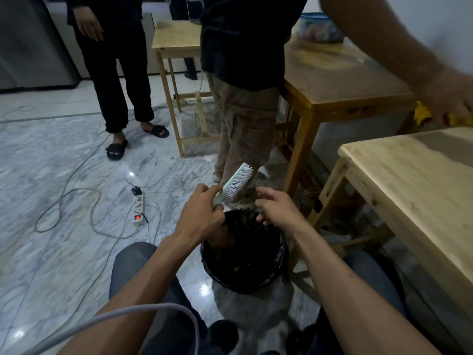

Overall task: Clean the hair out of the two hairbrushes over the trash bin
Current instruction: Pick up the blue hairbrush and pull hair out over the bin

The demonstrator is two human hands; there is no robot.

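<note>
My left hand (202,208) grips the handle of a white hairbrush (236,183), whose head points up and away with its bristles facing right. The brush hangs just above the far rim of a round trash bin (279,262) lined with a black bag, standing on the floor between my knees. My right hand (277,207) hovers over the bin to the right of the brush, fingers loosely spread; whether it pinches any hair I cannot tell. A second hairbrush is not in view.
Two people stand close behind the bin, one in beige trousers (245,134) right beside it. Wooden tables (414,180) line the right side. Another person's arm (399,47) reaches in at top right. A power strip (138,210) and cables lie on the marble floor at left.
</note>
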